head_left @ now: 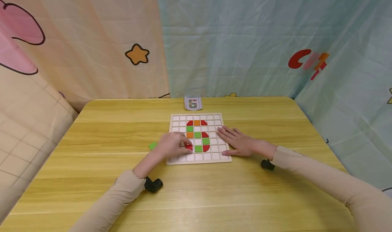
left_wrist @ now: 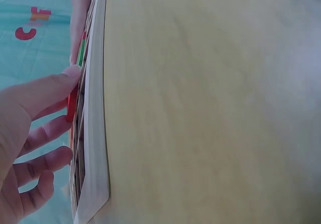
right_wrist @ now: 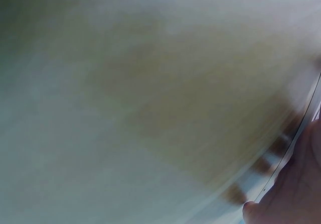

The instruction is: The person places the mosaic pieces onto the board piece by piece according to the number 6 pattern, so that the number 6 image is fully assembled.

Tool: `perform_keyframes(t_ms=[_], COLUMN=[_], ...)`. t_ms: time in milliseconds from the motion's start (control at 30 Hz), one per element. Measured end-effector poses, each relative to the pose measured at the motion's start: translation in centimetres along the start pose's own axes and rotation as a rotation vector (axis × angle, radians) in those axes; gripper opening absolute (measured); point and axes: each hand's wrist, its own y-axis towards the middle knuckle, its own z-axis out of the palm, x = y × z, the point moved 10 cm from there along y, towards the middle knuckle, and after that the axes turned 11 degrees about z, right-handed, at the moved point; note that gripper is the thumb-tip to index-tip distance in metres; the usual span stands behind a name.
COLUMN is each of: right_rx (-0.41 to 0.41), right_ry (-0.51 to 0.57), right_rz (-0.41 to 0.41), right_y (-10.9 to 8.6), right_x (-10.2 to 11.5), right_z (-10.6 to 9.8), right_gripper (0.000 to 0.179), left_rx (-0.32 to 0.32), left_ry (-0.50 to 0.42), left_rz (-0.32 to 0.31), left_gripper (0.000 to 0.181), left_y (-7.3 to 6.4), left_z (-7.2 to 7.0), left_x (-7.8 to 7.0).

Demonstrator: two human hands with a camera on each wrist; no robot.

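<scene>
A white grid board (head_left: 180, 159) lies on the table, with red, orange and green tiles set in its squares in a rounded figure. My left hand (head_left: 171, 145) is over the board's left part and pinches a red tile (head_left: 189, 147) between thumb and fingers, at the lower left of the figure. In the left wrist view this red tile (left_wrist: 71, 104) stands tilted at the grid, the other fingers loosely bent beside it. My right hand (head_left: 240, 143) rests with spread fingers on the board's right edge.
A loose green tile (head_left: 152, 146) lies on the table left of the board, partly behind the left hand. Behind the board sits a small printed card (head_left: 193, 103) with a similar grid figure. Curtains (head_left: 214, 45) hang past the table's far edge.
</scene>
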Motion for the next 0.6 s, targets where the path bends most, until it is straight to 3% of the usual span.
perform_keyframes(t_ms=[600], right_rx=[-0.006], right_ry=[0.001], right_rz=[-0.007], right_y=[0.01], right_x=[-0.05], right_z=[0.08], right_gripper=[0.087], left_rx=[0.006], left_ry=[-0.055], left_rz=[0.008], left_gripper=[0.023], left_y=[-0.01], left_z=[0.1], left_x=[0.04])
